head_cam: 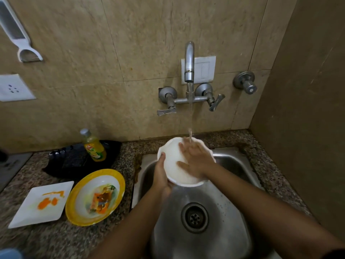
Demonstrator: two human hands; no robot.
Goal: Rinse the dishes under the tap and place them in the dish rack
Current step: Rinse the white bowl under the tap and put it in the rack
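One white plate [183,176] under tap [189,60], left hand [161,176] gripping rim, right hand [196,157] spread flat

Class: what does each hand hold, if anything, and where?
Left hand grips the plate by its left rim; right hand lies flat on it, gripping nothing.

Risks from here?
1. The wet white plate is held only by the left hand's grip on one edge while the right hand lies flat on it; it may slip into the steel sink.
2. The tap's stream lands near the tilted plate's top rim, so water may splash the granite counter.
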